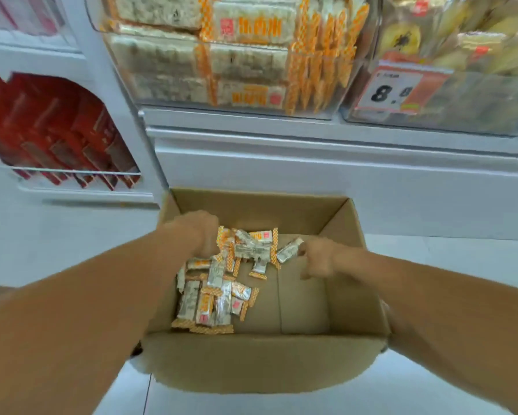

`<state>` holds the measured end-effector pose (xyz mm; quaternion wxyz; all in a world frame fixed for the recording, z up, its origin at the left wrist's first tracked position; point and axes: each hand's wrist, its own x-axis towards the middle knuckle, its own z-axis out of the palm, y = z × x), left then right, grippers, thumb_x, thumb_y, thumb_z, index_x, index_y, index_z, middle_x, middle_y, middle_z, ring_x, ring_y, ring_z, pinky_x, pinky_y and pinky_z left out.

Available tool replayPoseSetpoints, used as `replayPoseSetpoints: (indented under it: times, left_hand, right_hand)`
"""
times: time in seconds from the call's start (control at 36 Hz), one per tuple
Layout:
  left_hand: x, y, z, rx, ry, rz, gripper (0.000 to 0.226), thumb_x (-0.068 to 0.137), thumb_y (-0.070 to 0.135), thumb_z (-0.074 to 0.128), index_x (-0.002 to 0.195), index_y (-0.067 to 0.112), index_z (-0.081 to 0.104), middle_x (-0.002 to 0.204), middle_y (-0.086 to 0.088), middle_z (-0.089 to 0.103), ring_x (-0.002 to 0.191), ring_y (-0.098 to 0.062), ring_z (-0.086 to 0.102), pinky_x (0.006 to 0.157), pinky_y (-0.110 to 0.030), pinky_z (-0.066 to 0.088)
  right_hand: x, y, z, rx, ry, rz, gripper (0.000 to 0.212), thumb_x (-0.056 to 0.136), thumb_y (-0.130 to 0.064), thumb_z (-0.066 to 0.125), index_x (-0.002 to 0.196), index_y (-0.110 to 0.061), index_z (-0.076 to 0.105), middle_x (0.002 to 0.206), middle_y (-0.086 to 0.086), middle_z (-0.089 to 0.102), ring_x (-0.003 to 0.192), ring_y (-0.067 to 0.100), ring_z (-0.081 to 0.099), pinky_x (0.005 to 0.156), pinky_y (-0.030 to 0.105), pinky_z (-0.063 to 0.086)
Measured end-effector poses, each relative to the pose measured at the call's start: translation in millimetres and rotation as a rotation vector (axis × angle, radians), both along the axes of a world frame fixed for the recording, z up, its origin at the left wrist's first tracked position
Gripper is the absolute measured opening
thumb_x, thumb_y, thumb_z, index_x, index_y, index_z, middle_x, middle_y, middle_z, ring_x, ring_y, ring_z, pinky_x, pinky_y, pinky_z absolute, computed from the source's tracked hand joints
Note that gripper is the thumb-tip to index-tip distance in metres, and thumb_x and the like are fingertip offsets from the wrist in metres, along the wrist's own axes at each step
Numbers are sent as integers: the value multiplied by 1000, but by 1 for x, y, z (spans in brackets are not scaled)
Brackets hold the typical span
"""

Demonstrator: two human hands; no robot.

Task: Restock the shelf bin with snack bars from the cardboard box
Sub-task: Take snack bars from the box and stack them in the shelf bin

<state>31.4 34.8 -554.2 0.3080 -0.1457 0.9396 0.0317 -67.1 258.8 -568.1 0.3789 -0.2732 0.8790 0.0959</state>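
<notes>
An open cardboard box (263, 363) sits on the floor below the shelf. Several orange-and-silver wrapped snack bars (212, 298) lie loose in its left half. My left hand (196, 232) reaches down into the box's back left, fingers curled around a few bars at the top of the pile. My right hand (319, 259) is inside the box on the right and pinches the end of one bar (289, 250). Above, the clear shelf bin (245, 109) holds many of the same bars, some stacked flat and some standing on edge.
A second clear bin (491, 115) with yellowish packets and a price tag reading 8 (398, 88) stands to the right. Red packets (57, 133) fill a wire rack on the left. The white shelf base (341, 181) rises right behind the box.
</notes>
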Motion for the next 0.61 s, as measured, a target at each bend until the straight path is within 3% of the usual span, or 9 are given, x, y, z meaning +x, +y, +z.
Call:
replayPoseSetpoints:
  times: [0.06,0.14,0.19,0.25,0.31,0.39,0.53,0.58,0.61]
  left_hand:
    - [19,5,-36,116,25,299,54,95,43,60,133,4,54,140,-12,56,126,-30,55,101,-38,48]
    - [35,16,-84,335,168,777,82,93,38,67,154,4,22,158,-11,28,140,-33,38,112,-39,38]
    - [38,24,-106,411,324,1045,94,83,29,80,153,6,21,157,-12,26,137,-36,41,110,-42,41]
    - [38,35,-121,409,436,1144,93,79,20,83,149,6,24,155,-13,23,137,-37,38,110,-42,39]
    - [38,44,-131,341,537,1223,84,78,15,82,143,8,28,149,-17,28,135,-40,38,107,-46,39]
    - [39,46,-144,258,591,1301,77,80,15,79,139,4,31,143,-20,39,131,-42,43,105,-49,40]
    - [28,41,-161,279,535,1440,73,85,12,74,140,0,29,144,-24,41,130,-42,46,105,-45,41]
    - [21,36,-162,256,516,1515,65,87,10,70,139,-1,31,146,-24,41,134,-40,42,108,-42,36]
    - [19,35,-162,250,520,1536,61,89,6,66,139,-1,32,148,-23,40,134,-40,42,108,-41,36]
  right_hand:
    - [11,9,-42,-170,-125,-421,66,87,-33,76,142,-9,48,139,10,55,124,26,55,88,26,46]
    - [27,13,-97,-393,-306,-943,98,80,-36,83,155,-14,23,148,11,44,127,30,51,87,34,50]
    - [33,7,-120,-514,-353,-1244,112,73,-49,85,157,-20,17,150,9,40,126,29,49,89,39,53]
    - [30,-4,-137,-603,-342,-1463,114,68,-61,84,156,-22,23,150,7,40,128,30,48,84,37,53]
    - [20,-18,-149,-637,-338,-1518,109,67,-71,77,153,-22,30,145,6,45,122,29,49,83,37,53]
    - [0,-36,-170,-648,-311,-1599,95,71,-74,69,144,-19,40,137,10,53,112,30,54,96,46,52]
    - [-34,-45,-228,-647,-319,-1602,74,69,-57,75,126,-13,59,113,6,66,88,28,66,93,49,56]
    - [-24,-57,-206,-643,-350,-1560,61,75,-47,76,122,-13,61,110,9,69,92,27,68,88,42,57]
    - [-16,-63,-184,-645,-337,-1587,46,79,-39,79,112,-12,62,99,9,68,81,23,66,83,39,56]
